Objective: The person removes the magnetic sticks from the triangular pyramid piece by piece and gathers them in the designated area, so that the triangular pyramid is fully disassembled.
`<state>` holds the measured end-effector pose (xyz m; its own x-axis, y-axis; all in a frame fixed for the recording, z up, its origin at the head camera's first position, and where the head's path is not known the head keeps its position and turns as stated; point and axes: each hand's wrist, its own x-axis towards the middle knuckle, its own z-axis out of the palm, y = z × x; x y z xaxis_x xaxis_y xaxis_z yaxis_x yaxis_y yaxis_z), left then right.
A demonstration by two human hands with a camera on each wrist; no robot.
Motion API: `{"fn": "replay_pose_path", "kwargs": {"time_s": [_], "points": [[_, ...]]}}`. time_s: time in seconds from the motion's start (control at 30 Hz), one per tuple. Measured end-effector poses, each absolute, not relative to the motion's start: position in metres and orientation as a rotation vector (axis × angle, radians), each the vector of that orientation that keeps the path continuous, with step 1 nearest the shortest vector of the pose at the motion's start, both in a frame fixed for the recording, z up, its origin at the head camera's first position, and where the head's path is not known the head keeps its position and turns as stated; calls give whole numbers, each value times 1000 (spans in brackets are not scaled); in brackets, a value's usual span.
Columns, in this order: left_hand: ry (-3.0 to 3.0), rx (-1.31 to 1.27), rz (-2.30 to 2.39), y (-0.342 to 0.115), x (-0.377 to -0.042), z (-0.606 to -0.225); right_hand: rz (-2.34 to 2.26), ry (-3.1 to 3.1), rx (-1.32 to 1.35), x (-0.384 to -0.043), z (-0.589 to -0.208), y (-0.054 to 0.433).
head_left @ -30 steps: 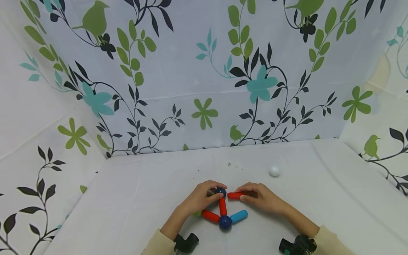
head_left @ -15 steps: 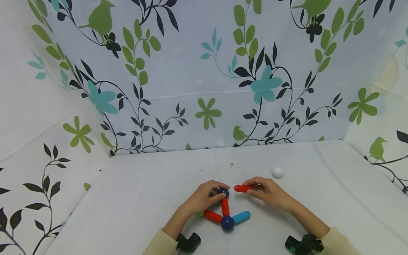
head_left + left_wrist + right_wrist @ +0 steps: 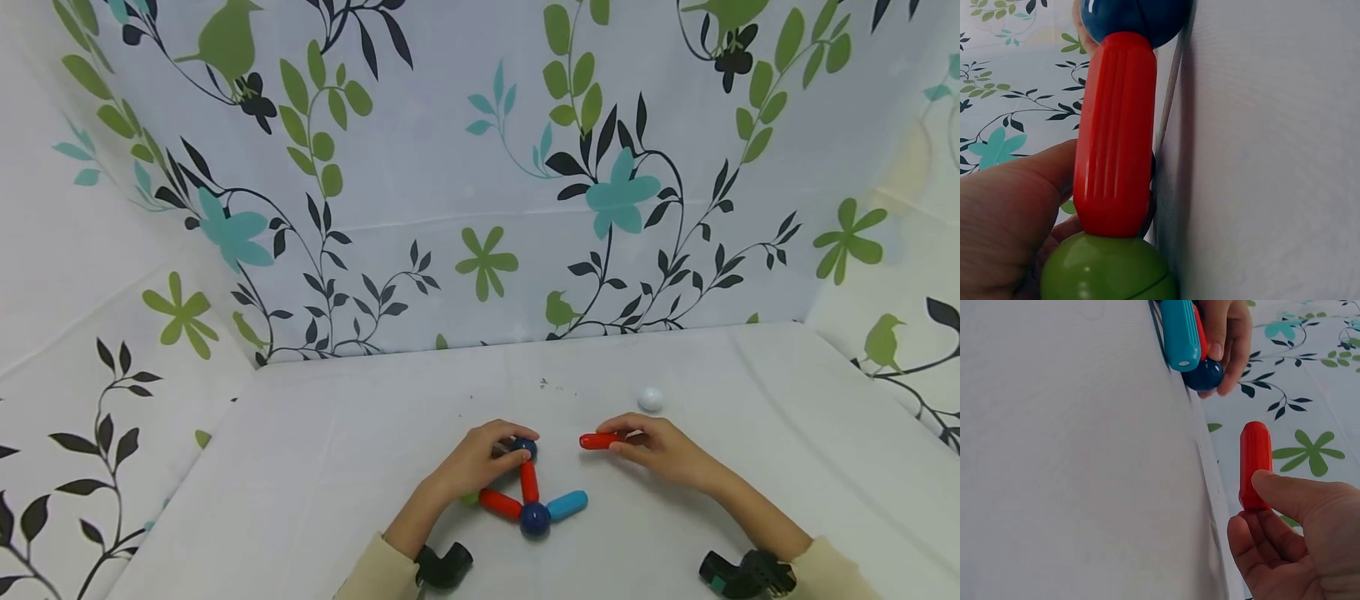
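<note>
Building step: you were, by the look of it, midway through joining parts, your left hand (image 3: pixel 483 457) steadying the far blue ball (image 3: pixel 528 447) while your right hand (image 3: pixel 656 448) held the loose red stick (image 3: pixel 597 441) off to one side.
Next move: it likely called for bringing the stick's free end squarely to a ball — with a firm left grip so nothing shifted.
Left fingers: closed about the far blue ball, the thumb on its near side.
Right fingers: pinched on one end of the loose red stick, whose other end pointed toward that ball across a gap.
Loose red stick: glossy, faceted along its length, blunt at the free end; it was right of the far blue ball — whether it touched the counter (image 3: pixel 337 467), I couldn't tell.
Near blue ball (image 3: pixel 535 520): met the middle red stick (image 3: pixel 529 482), the left red stick (image 3: pixel 500 505) and the blue stick (image 3: pixel 567 506).
Green ball (image 3: pixel 1107 269): sat at the left red stick's other end.
White ball (image 3: pixel 650 399): lay beyond your right hand.
</note>
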<state>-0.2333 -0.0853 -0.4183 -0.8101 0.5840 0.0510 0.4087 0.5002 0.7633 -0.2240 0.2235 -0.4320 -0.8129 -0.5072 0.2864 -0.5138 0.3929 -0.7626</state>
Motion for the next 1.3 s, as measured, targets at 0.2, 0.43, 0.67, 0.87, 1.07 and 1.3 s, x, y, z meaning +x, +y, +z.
{"fn": "replay_pose_path", "kwargs": {"time_s": [0.2,0.43,0.67,0.87,1.07,1.3], "points": [[2536,849,1203,-86,-234,-420,1398,-2588,943,-222,-435,243],[2542,846,1202,-86,-234,-420,1363,-2573,901,-221,-438,262],[2535,857,1208,-87,-232,-419,1322,-2588,891,-221,-434,279],[2539,857,1206,-87,-233,-420,1317,-2592,930,-224,-435,295],[2540,848,1204,-87,-234,-421,1253,-2606,864,-226,-438,307],[2544,844,1202,-88,-234,-421,1160,-2642,726,-227,-438,319]]}}
